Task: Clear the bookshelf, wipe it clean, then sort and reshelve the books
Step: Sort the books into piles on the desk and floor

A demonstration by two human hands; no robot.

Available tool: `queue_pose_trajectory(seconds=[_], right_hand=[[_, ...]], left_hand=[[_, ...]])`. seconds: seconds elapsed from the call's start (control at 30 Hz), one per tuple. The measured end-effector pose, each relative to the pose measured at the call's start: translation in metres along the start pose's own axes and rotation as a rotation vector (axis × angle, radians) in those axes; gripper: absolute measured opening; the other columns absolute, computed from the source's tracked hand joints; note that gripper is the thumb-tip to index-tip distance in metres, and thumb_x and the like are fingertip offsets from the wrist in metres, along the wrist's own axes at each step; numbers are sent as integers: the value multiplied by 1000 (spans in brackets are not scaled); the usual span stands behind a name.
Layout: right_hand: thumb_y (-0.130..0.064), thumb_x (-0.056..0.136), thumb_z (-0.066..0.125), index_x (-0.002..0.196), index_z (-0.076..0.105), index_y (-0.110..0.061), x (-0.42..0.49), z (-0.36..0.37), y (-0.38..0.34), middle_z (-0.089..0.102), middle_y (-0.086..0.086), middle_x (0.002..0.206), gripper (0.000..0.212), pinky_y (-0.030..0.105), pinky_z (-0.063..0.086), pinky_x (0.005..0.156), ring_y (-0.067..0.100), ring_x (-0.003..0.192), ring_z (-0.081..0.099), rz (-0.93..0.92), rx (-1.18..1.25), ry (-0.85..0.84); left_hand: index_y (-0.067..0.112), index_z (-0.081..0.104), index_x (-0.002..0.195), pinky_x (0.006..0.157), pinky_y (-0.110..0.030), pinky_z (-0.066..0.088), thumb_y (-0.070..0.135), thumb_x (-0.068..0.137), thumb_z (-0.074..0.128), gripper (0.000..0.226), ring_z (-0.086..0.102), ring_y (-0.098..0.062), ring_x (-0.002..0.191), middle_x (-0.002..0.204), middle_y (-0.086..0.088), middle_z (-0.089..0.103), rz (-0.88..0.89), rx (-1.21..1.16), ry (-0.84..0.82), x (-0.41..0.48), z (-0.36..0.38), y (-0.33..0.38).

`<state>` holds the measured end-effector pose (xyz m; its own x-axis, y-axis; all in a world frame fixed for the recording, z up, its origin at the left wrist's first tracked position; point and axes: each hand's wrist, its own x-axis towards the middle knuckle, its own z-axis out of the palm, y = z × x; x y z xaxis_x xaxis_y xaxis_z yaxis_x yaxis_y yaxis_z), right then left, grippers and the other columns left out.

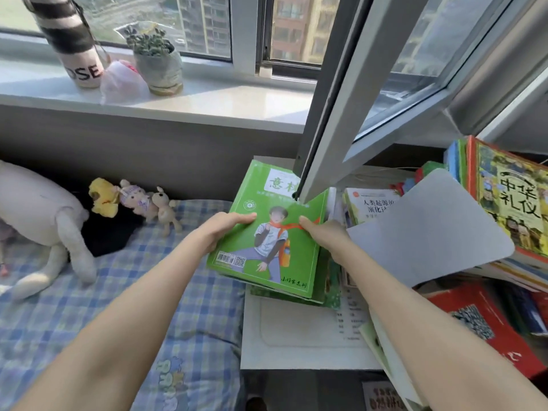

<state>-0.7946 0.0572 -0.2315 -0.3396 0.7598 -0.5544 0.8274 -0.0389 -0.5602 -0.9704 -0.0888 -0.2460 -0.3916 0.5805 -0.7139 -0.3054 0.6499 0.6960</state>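
This was a bedroom in a flat, by the look of it a child's. The bed point(53, 321) wore a blue checked sheet with a cartoon print, and on it lay a big pale plush animal point(38, 209) and a row of small stuffed toys point(136, 200). Above the bed's far edge ran a windowsill point(237, 102) holding a potted plant point(157, 63) and a striped bottle point(71, 40); tower blocks point(296, 25) showed through the glass. Right of the bed stood a white table point(296, 358) heaped with illustrated children's books point(510, 197), among them a green magazine point(267, 232) with a cartoon schoolboy.
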Motion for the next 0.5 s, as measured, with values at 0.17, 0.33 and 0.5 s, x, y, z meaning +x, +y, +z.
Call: queue_pose_trajectory(seconds=[0.17,0.33,0.5], right_hand=[[-56,93,47,76,45,-14,-13,15,-5,45,0,70,45,27,33,50,15,60,45,-14,-129,76],[-56,87,58,74,44,-13,-34,26,5,47,-1,70,47,27,40,54,21,74,56,-8,-78,110],[-55,84,64,84,46,-12,-67,40,20,47,-5,70,46,24,32,46,14,66,50,-28,-104,88]], left_hand=[[8,68,103,53,-25,53,34,85,70,32,70,-18,62,85,-8,74,25,-30,36,-3,0,-6],[3,69,107,76,-39,58,30,83,73,36,71,-27,81,93,-12,74,-22,-41,38,-21,-7,-24],[8,67,115,84,-42,55,31,83,70,40,69,-31,93,104,-14,72,-119,-87,-14,-42,-18,-57]])
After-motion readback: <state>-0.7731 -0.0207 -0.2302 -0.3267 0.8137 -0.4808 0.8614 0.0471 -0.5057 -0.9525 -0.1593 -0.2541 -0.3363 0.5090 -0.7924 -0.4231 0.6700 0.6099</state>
